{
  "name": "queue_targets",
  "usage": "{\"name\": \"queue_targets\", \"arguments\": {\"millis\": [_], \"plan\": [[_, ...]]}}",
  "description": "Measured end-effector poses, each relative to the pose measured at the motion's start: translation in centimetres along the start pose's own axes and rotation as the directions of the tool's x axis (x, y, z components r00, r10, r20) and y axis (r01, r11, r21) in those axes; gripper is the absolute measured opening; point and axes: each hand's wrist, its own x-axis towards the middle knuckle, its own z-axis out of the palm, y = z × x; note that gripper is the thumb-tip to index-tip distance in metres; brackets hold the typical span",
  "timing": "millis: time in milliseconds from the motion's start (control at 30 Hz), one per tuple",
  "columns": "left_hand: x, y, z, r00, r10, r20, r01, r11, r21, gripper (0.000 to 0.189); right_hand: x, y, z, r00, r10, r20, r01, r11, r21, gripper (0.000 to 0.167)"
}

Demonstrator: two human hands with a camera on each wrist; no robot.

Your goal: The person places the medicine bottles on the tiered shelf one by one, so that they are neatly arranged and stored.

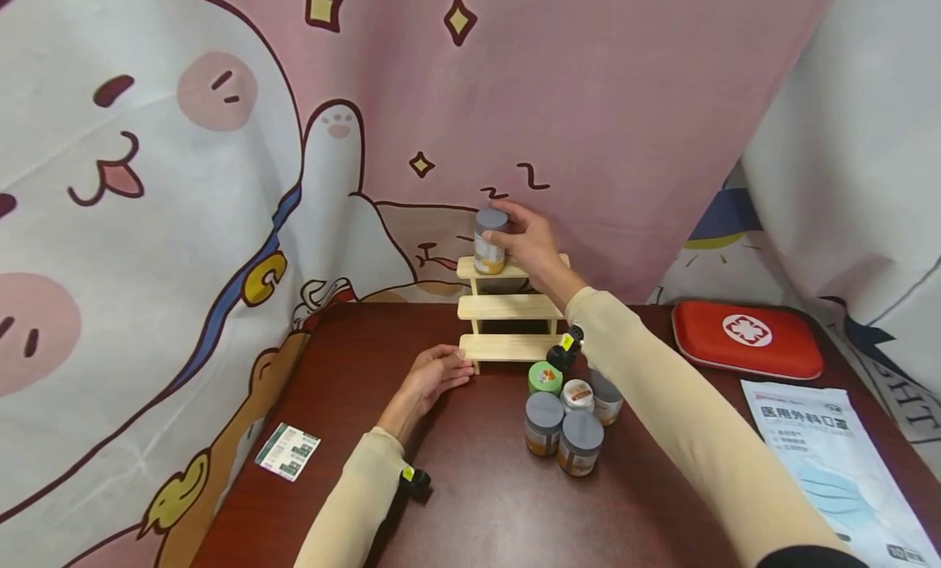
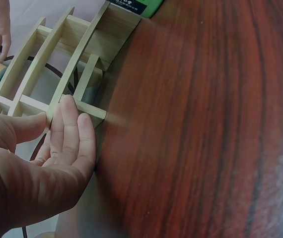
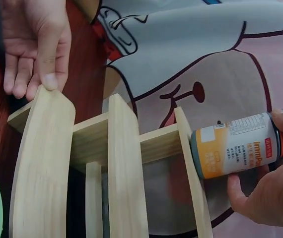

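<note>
A three-tier wooden display rack (image 1: 507, 307) stands at the back of the table. My left hand (image 1: 434, 377) pinches the left end of its lowest board, thumb (image 3: 47, 62) on top and fingers below. At the top tier, my right hand (image 1: 531, 243) grips a grey-lidded jar (image 1: 487, 253) around its upper part. The jar is upright, its base right at the left end of the top board. An orange-and-white printed label (image 3: 241, 144) shows in the right wrist view.
In front of the rack cluster several jars, among them a green-lidded one (image 1: 545, 376) and a small white-lidded one (image 1: 577, 395). A red zip case (image 1: 748, 339) and a mask packet (image 1: 831, 462) lie to the right, a printed card (image 1: 287, 451) to the left. A patterned curtain (image 1: 603, 102) hangs behind.
</note>
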Motion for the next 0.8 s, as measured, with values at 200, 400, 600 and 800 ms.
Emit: {"name": "queue_targets", "arguments": {"millis": [200, 400, 600, 800], "plan": [[-0.3, 0.2, 0.1, 1.000, 0.001, 0.000, -0.001, 1.000, 0.007, 0.025, -0.1, 0.3, 1.0, 0.999, -0.053, 0.008, 0.053, 0.997, -0.051, 0.050], [-0.3, 0.1, 0.0, 1.000, 0.011, 0.003, -0.011, 1.000, 0.014, 0.027, 0.0, 0.3, 1.6, 0.994, -0.112, -0.015, 0.110, 0.989, -0.094, 0.043], [-0.4, 0.1, 0.0, 1.000, 0.016, 0.008, -0.016, 1.000, 0.017, 0.028, -0.2, 0.4, 1.9, 0.991, -0.133, -0.026, 0.128, 0.983, -0.131, 0.040], [-0.3, 0.2, 0.0, 1.000, 0.011, 0.003, -0.011, 1.000, 0.011, 0.028, -0.3, 0.9, 1.7, 0.986, -0.167, -0.008, 0.164, 0.974, -0.158, 0.042]]}}
